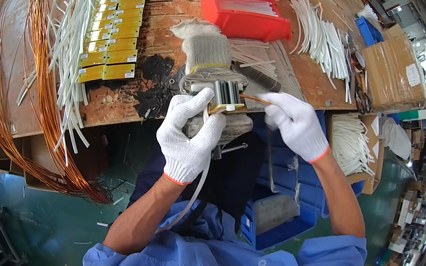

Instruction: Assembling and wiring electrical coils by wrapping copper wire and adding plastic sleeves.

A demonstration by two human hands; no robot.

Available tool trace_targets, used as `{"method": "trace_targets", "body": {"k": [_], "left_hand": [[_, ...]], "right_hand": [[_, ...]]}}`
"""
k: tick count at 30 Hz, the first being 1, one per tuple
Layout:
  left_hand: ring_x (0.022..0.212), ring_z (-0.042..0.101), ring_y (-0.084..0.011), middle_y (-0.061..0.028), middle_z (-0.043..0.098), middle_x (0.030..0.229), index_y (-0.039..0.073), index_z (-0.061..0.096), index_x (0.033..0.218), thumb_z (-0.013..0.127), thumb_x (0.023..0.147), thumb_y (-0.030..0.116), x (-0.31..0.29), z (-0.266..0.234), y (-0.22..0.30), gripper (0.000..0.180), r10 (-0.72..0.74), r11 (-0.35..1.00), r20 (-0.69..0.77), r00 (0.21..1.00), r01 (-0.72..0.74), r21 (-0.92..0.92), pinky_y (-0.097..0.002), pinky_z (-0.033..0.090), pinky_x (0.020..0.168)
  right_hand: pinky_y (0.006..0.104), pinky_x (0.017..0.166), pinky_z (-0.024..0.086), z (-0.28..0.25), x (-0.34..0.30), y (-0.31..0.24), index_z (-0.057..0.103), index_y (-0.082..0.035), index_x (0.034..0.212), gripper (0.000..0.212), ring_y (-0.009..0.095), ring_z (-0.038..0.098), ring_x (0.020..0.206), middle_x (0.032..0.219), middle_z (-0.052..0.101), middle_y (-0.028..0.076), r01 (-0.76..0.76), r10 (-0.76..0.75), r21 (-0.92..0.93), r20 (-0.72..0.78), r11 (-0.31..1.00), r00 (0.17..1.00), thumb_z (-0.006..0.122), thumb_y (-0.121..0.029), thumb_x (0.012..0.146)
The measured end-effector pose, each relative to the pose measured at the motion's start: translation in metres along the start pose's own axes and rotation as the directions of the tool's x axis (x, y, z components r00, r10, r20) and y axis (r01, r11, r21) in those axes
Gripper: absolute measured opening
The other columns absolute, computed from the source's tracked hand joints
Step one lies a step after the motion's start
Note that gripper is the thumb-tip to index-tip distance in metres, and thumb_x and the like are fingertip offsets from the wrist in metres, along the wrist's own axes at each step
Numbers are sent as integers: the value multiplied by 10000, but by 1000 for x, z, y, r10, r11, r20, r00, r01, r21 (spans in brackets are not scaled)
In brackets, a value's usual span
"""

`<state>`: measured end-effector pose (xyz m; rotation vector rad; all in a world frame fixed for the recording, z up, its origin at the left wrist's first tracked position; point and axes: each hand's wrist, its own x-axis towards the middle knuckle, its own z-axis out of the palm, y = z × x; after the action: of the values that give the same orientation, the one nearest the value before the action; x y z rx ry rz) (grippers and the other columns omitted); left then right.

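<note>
My left hand [190, 134], in a white knit glove, grips a small block with dark rods and a yellow edge [224, 96] between thumb and fingers. That block sits at a cloth-wrapped vise [234, 127] on the table's front edge. A white sleeved lead [197, 190] hangs from beside my left fingers toward my lap. My right hand [298, 126], gloved the same way, is closed on a copper wire [256, 99] that runs from the block; its fingertips are slightly blurred. A grey-white cloth [205, 49] lies just behind the vise.
To the left lie rows of yellow flat parts [114, 30], white sleeved leads [71, 45] and long copper wires [40, 45]. Red bins [244, 21] stand behind the vise. Rightward are more white tubes [321, 35], scissors [363, 97] and cardboard boxes [395, 68]. Blue crates [279, 224] are below.
</note>
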<state>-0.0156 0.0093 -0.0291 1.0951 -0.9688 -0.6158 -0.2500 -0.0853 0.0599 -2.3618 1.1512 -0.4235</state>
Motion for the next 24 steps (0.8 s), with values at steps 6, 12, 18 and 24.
{"method": "trace_targets", "body": {"k": [6,12,18,24], "left_hand": [[1016,710,-195,-116,720,1127,-22,778,1323,861,886,-54,-2,5,-2,446,24,999,-2,1000,-25,-23,-330,576,947],[1116,691,-213,-124,683,1242,-6,677,1476,887,925,5,-3,-1,5,590,-72,992,59,996,77,-97,-356,562,1011],[1302,673,-269,-198,617,1469,-2,504,1562,837,985,220,-74,0,-65,702,-375,927,165,912,372,48,-464,558,1118],[1174,692,-266,-192,617,1379,-103,334,1678,881,845,139,-20,13,-19,1025,-2,999,-55,998,-1,-50,-389,565,1049]], "right_hand": [[402,511,550,2,-36,-99,656,-102,884,112,216,734,621,726,629,50,335,-158,-619,323,711,933,714,-197,899],[411,505,532,-3,62,-186,750,-30,887,193,243,720,613,753,726,120,668,-435,-461,517,584,737,746,-212,823],[478,645,635,24,191,-186,859,-28,871,217,375,807,766,798,803,171,728,-147,-182,920,661,364,808,-188,733],[446,665,589,11,179,-84,839,-3,900,203,313,739,683,778,779,155,231,-423,368,621,901,660,787,-199,881]]}}
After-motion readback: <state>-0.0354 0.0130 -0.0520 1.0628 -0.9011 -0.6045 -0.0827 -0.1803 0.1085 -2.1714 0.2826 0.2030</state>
